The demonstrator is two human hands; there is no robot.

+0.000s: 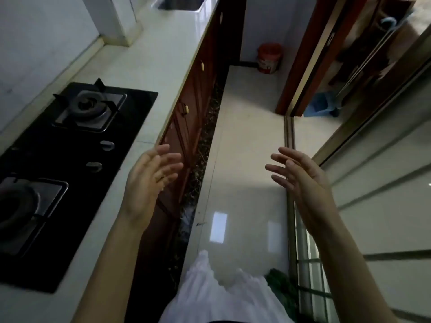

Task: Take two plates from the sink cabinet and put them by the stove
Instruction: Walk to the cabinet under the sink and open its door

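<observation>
A black two-burner gas stove [70,159] is set into the pale countertop [149,57] on the left. The steel sink [179,2] shows at the far end of that counter, with the reddish-brown cabinet doors [200,85] running below the counter edge, all closed. My left hand [151,178] hovers over the counter's front edge beside the stove, fingers spread, holding nothing. My right hand [300,176] is raised over the floor, fingers apart and empty. No plates are visible.
A narrow aisle of glossy beige floor tiles [245,136] runs ahead. A red bucket [269,58] stands at the far end. A sliding glass door [373,183] lines the right side, and a blue bin [321,106] sits beyond the doorway.
</observation>
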